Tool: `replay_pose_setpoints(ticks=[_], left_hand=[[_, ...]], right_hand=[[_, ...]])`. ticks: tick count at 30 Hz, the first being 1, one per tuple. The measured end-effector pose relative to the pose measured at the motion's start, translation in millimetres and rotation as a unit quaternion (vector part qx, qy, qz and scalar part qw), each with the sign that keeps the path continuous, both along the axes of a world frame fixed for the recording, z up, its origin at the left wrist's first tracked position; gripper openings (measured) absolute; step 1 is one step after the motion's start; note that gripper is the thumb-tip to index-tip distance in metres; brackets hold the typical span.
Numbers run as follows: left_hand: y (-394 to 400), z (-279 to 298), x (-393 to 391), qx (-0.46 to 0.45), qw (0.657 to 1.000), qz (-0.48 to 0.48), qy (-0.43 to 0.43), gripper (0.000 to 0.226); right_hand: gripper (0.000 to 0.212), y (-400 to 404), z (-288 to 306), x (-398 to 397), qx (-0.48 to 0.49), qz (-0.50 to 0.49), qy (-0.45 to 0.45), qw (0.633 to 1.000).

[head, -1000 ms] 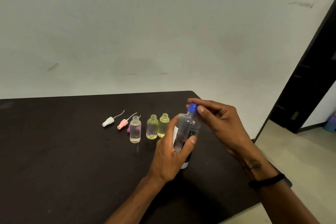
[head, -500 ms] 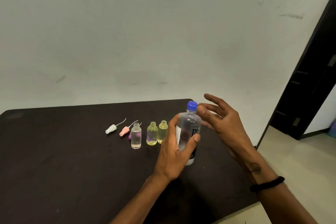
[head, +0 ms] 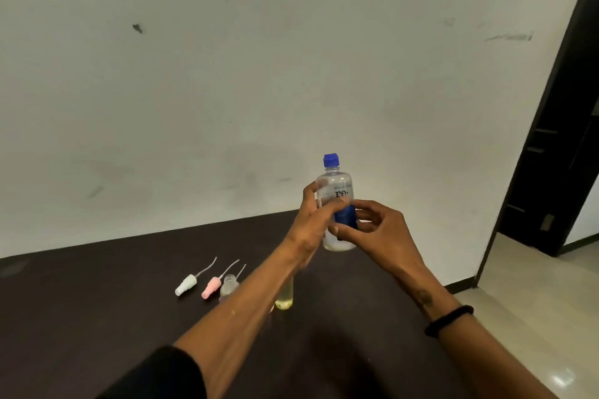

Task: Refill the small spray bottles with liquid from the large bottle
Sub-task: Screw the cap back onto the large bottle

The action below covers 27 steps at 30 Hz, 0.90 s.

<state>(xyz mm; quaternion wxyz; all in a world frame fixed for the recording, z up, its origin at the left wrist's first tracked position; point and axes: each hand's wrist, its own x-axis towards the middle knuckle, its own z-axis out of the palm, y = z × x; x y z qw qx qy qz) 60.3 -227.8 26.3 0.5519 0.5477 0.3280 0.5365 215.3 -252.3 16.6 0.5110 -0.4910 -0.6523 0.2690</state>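
The large clear bottle (head: 335,186) with a blue cap is upright, lifted above the dark table (head: 81,317). My left hand (head: 312,220) grips its body from the left. My right hand (head: 376,232) holds its lower part from the right, fingers curled round it. A small clear spray bottle (head: 229,285) without a top stands on the table, partly behind my left forearm. A small yellow bottle (head: 284,300) shows below that forearm; another is hidden. A white spray top (head: 186,284) and a pink spray top (head: 211,287) lie to the left.
A pale wall rises behind the table. The table's right edge drops to a light tiled floor (head: 534,317). A dark door frame (head: 557,126) stands at the far right.
The large bottle has been lifted off the table. My right hand left the cap and now holds the bottle's lower part. My left forearm now covers the small bottles.
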Motion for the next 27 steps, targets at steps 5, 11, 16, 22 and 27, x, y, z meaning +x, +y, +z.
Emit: replay_pose_setpoints(ticks=[5, 11, 16, 22, 27], left_hand=[[89.9, 18.8, -8.9, -0.014, 0.987, -0.031, 0.16, 0.059], [197.2, -5.4, -21.9, -0.047, 0.949, -0.029, 0.311, 0.055], [248.8, -41.0, -23.2, -0.064, 0.941, -0.029, 0.332, 0.055], [275.8, -55.6, -24.1, -0.075, 0.934, -0.022, 0.349, 0.059], [277.3, -53.1, -24.4, -0.069, 0.927, -0.02, 0.368, 0.061]], right_hand=[[0.066, 90.3, -7.4, 3.7, -0.006, -0.059, 0.005, 0.998], [0.07, 201.3, -49.9, -4.6, -0.042, -0.117, 0.005, 0.992], [0.071, 267.4, -86.1, -14.4, -0.076, -0.125, 0.008, 0.989], [0.071, 303.4, -100.5, -17.6, -0.082, -0.117, -0.011, 0.99], [0.071, 309.8, -101.9, -21.1, -0.093, -0.128, -0.009, 0.987]])
